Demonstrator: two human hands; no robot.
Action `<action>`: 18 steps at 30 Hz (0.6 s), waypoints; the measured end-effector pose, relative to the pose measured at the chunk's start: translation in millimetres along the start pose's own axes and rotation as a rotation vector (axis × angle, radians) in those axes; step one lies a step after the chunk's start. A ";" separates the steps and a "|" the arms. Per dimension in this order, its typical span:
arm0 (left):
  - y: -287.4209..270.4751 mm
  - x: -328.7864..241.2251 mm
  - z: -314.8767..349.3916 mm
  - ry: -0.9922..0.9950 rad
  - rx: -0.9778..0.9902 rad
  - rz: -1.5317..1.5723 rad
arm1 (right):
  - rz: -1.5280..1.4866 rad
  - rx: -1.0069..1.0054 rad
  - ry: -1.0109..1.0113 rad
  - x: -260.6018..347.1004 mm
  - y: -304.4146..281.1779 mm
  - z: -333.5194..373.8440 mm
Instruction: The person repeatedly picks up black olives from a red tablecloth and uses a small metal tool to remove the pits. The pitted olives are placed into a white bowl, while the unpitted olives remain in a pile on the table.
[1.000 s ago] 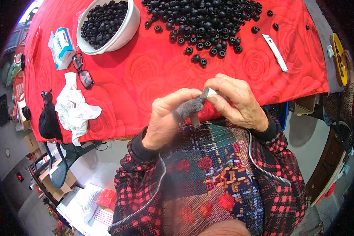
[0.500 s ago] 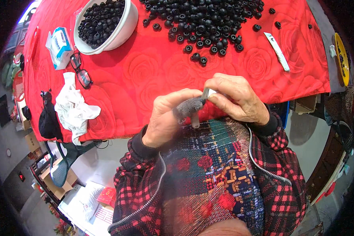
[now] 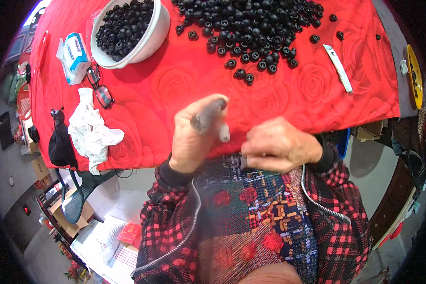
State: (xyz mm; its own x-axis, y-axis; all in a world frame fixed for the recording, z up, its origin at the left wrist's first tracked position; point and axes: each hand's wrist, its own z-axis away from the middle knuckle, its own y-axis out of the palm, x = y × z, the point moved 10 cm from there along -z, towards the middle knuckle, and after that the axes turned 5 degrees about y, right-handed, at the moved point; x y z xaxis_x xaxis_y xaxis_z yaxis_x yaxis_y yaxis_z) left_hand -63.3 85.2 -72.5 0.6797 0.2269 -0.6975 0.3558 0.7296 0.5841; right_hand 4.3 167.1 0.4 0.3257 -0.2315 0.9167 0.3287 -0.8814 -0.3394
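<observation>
Over the near edge of the red cloth, my left hand is raised with its fingers curled in. A grey, fuzzy-looking piece lies along its thumb side, with a darker tip at the top. Below that, a short pale cylinder sticks out; whether these are finger coverings or held things I cannot tell. My right hand, smeared by motion, is closed a little to the right, above my lap. From under its fingers a small flat grey piece pokes out. The two hands are apart.
A heap of small black knob-like parts covers the far middle. Left of it stands a white bowl of similar parts. Glasses, a blue-white packet, a white cloth and a slim white sachet lie around.
My hands were together, the right pinching a small flat piece against the left. Now the right has moved down and away, and the left has tipped upright and shifted left.
</observation>
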 end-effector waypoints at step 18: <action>16.3 -12.2 15.4 0.039 0.083 -0.037 | -0.080 -0.428 0.215 -1.2 -43.9 -14.2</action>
State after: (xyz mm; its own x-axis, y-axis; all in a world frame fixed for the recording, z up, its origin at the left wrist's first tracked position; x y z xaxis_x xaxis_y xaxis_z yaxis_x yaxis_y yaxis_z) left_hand -55.9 84.4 -48.1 0.6399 0.2273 -0.7341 0.4334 0.6821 0.5890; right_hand -23.1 200.2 17.2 0.1093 -0.1959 0.9745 -0.0631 -0.9798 -0.1899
